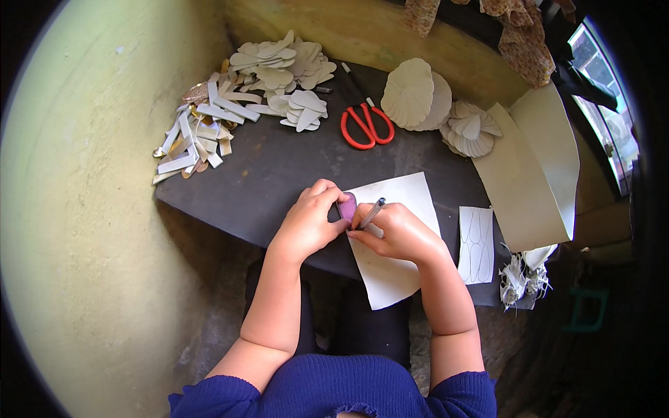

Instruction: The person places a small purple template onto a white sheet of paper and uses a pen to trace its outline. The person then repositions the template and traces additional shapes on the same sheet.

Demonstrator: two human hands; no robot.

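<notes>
A small purple rounded template lies at the left edge of a white sheet. My left hand pinches it, thumb at its lower end and fingers at its upper left. My right hand grips a pen, its tip hidden by the fingers close to the template's lower right edge. Part of the white sheet hangs over the table's near edge toward my lap. To its right lies a smaller white piece bearing drawn petal-like outlines.
Red-handled scissors lie beyond the sheet. Piles of white petal-shaped cutouts and strips cover the dark table's far left. Fanned round stacks and large cream sheets stand right. Shredded scraps sit at the right edge.
</notes>
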